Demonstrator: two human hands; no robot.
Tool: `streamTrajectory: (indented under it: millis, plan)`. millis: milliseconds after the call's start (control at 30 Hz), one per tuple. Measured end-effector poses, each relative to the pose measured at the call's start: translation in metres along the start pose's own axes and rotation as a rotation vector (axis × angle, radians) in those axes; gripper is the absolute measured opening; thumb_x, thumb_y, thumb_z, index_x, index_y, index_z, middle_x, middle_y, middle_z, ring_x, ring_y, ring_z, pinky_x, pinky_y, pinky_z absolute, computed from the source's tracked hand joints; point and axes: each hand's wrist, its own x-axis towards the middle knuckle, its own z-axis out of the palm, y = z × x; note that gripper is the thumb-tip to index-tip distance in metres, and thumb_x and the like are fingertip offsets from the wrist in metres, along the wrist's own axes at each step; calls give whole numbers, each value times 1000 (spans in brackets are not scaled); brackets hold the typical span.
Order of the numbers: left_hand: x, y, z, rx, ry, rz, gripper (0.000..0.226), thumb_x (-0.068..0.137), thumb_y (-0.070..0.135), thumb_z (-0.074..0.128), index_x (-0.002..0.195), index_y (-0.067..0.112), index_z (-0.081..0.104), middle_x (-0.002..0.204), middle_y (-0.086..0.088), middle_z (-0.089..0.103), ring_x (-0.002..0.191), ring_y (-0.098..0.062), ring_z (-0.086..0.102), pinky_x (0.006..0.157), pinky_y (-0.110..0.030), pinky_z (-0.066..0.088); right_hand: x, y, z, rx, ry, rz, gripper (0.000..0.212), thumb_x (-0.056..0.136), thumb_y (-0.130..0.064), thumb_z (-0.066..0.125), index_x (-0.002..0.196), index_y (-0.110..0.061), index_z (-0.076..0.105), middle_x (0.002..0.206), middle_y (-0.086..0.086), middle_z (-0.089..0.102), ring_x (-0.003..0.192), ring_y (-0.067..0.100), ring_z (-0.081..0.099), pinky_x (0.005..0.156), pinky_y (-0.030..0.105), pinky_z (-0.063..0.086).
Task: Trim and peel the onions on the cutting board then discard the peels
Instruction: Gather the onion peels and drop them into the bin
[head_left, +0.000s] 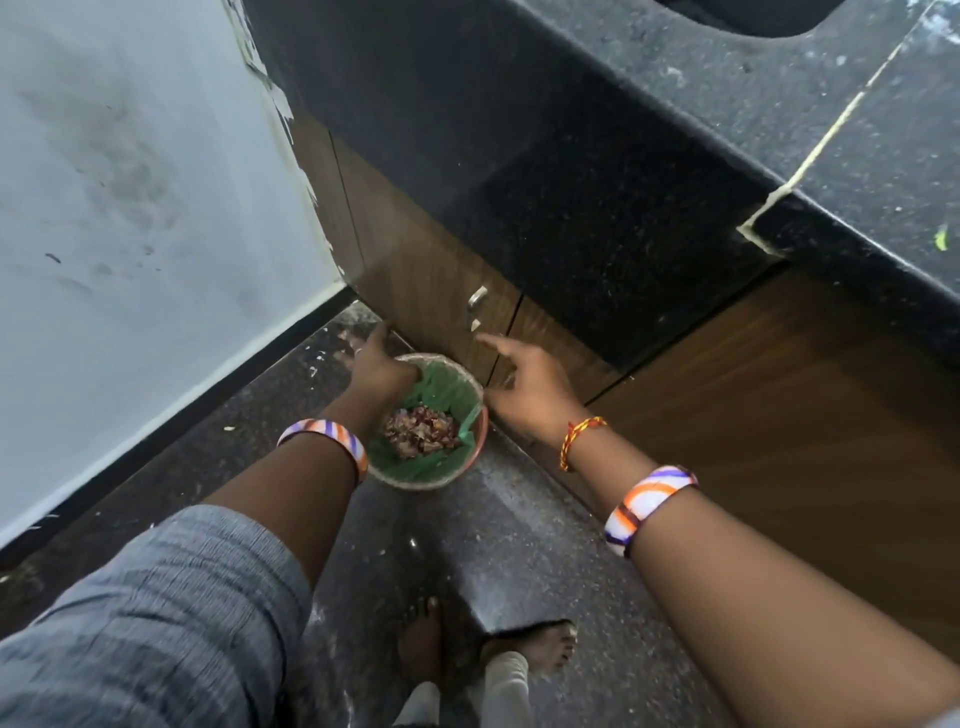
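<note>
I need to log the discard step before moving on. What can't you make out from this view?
- Cutting board and onions: out of the head view, above the counter edge.
- Left hand: palm faces away, so any remaining peel is hidden.
- Bin: the left forearm covers part of its rim.
- Peels in the bin: too small to count.
- Right hand: fingers motion-blurred.

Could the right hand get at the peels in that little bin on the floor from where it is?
Probably yes. The right hand is open just beside the bin, whose top is uncovered, and the peels lie in plain sight on the green liner. Only the left hand hangs over the far rim.
</note>
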Motion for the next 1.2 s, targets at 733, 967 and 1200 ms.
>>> streamTrajectory:
  millis: [733, 967, 1200]
  plan:
    - [-52, 8, 7, 684, 179, 510, 28, 84, 27, 48, 101, 15, 67, 96, -11, 68, 98, -32, 61, 99, -51, 39, -31, 6, -6, -37, 145, 32, 41, 89, -43, 52, 69, -10, 65, 72, 11, 68, 80, 29, 64, 71, 41, 54]
    - [-111, 65, 39, 882, -543, 698, 23, 84, 15, 56, 101, 1, 63, 101, -17, 66, 93, -30, 63, 77, -34, 49, -68, -16, -67, -475, -186, 124, 19, 88, -18, 52, 99, -8, 63, 94, 12, 59, 92, 30, 61, 69, 34, 46]
    - [-190, 161, 77, 1144, -970, 556, 11, 88, 8, 51, 89, 9, 62, 79, -4, 62, 67, -13, 58, 59, -23, 48, -131, -28, -156, -400, -416, 301, 24, 93, -2, 36, 89, -3, 60, 67, 7, 57, 51, 15, 54, 57, 30, 53]
